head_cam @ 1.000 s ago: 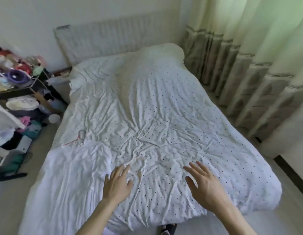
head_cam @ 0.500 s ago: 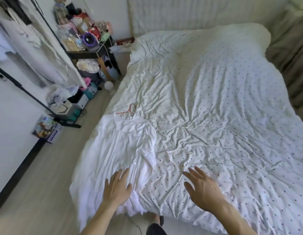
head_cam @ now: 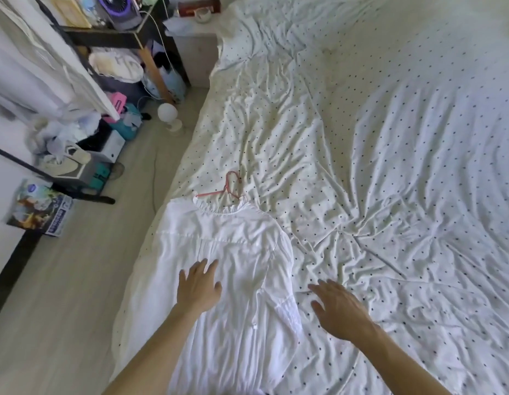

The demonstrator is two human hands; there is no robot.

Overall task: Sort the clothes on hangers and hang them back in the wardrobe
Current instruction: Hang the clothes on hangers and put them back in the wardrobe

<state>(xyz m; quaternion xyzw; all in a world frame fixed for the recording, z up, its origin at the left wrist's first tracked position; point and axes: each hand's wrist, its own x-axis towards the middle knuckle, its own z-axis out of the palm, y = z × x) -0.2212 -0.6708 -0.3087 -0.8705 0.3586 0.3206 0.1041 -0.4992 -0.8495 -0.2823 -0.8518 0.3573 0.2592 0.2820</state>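
Observation:
A white blouse [head_cam: 233, 243] with a frilled collar lies flat along the left edge of the bed. A pink wire hanger [head_cam: 229, 187] sticks out of its neck, hook pointing up the bed. My left hand [head_cam: 199, 283] hovers over the blouse's middle with fingers spread and holds nothing. To the right of the blouse, my right hand [head_cam: 335, 306] is above the dotted sheet, fingers relaxed and spread, also holding nothing.
The bed [head_cam: 390, 166] with a white dotted sheet fills the right. A clothes rack with hanging white garments [head_cam: 34, 61] stands at the left, above shoes and boxes [head_cam: 76, 161]. A cluttered black shelf [head_cam: 119, 38] and a round white lamp [head_cam: 167, 114] stand on the wooden floor [head_cam: 85, 266].
The view has swung left and down, bringing the blouse and hanger to the centre. My left hand now sits over the blouse's middle; my right hand has come closer to its edge.

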